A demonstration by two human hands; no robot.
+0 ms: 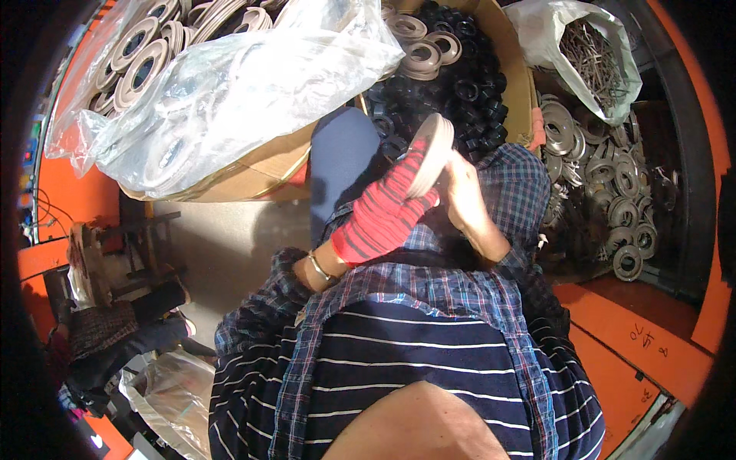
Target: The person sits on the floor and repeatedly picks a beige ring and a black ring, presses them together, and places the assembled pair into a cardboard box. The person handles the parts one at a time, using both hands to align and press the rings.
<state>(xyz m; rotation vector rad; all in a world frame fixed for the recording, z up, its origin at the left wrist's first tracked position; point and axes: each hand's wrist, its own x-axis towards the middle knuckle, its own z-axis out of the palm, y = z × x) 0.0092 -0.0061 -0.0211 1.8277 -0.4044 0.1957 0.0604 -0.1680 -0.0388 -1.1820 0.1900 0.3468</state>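
Observation:
My left hand point(387, 207), in a red and black striped knit glove, grips a beige grooved ring point(432, 157) held tilted above my lap. The fingers wrap round its left side. Close against the ring's right side is my bare right hand point(464, 192), its fingers drawn together and pointing up to the rim. Whatever those fingers hold, if anything, is hidden. Beyond my hands, a cardboard box point(515, 54) contains many small black rings point(468, 90), with a few beige rings point(423, 57) lying on top.
At the far left, a box with clear plastic sheeting point(253, 92) holds more beige rings point(142, 69). On the right lie piled grey-brown rings point(625, 184) below a white bag point(552, 38) of thin scrap strips point(590, 61). Orange metal beams point(613, 322) border the space.

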